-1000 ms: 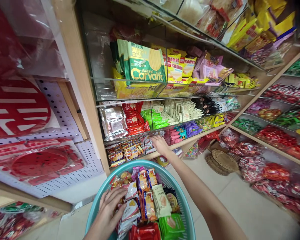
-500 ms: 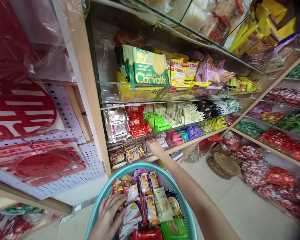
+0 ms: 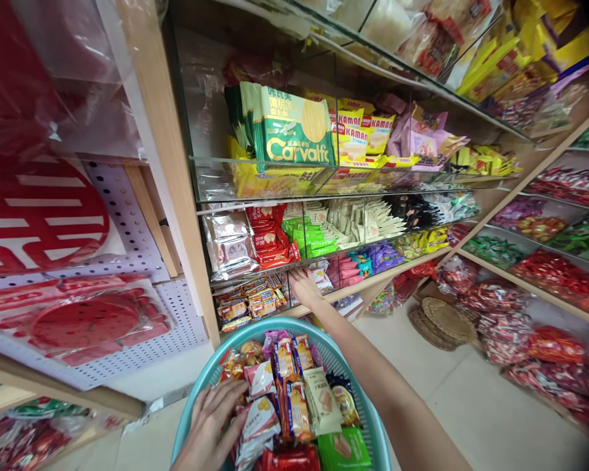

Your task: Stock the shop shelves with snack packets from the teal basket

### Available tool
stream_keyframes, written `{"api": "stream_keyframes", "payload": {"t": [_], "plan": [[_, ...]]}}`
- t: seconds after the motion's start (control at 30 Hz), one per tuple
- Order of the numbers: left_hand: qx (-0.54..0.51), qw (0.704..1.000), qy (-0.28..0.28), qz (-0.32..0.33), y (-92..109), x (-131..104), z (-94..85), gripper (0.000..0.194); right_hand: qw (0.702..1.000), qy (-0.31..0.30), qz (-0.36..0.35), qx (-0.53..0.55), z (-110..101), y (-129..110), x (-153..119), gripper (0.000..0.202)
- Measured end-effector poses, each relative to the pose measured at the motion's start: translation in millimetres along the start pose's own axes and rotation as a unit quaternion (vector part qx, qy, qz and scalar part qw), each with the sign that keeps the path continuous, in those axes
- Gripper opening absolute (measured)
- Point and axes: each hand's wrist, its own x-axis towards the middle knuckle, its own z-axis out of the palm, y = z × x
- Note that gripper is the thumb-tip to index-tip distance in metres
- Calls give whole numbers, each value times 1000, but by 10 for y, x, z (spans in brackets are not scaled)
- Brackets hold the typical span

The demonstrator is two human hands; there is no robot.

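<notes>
A turquoise plastic basket (image 3: 182,409) full of wrapped snacks is low in front of me. My left hand (image 3: 214,415) lies over its left side, fingers stretched out and slightly apart on the packets. Beside those fingers are white-and-pink snack packets (image 3: 260,422). Orange-and-blue biscuit packets (image 3: 298,411), a cream packet (image 3: 320,400) and a green packet (image 3: 343,448) fill the middle and right. My right hand (image 3: 305,288) reaches past the basket into a bottom-shelf compartment, next to white packets (image 3: 321,275). Its fingertips are hidden inside, so any grip does not show.
Clear dividers split the shelves of snacks, with green Carvalfo packs (image 3: 294,131) above. Orange biscuit packets (image 3: 252,302) lie left of my right hand. Round woven mats (image 3: 444,320) and bagged sweets (image 3: 505,337) sit on the floor at right. A wooden post (image 3: 177,170) stands at left.
The view has shifted very slightly. Both hands and the basket keep nearly the same places, my right hand still in the bottom compartment.
</notes>
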Motion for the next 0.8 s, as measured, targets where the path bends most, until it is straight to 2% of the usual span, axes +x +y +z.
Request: {"api": "stream_keyframes", "payload": {"t": [0.13, 0.3, 0.8], "plan": [[12, 999, 43, 14, 17, 3, 15, 38, 1000, 5, 7, -10, 22, 0, -20, 39], [36, 998, 28, 34, -19, 19, 16, 45, 1000, 9, 20, -21, -12, 2, 0, 33], [41, 997, 49, 52, -4, 41, -30, 43, 999, -25, 31, -37, -88, 14, 60, 30]]}}
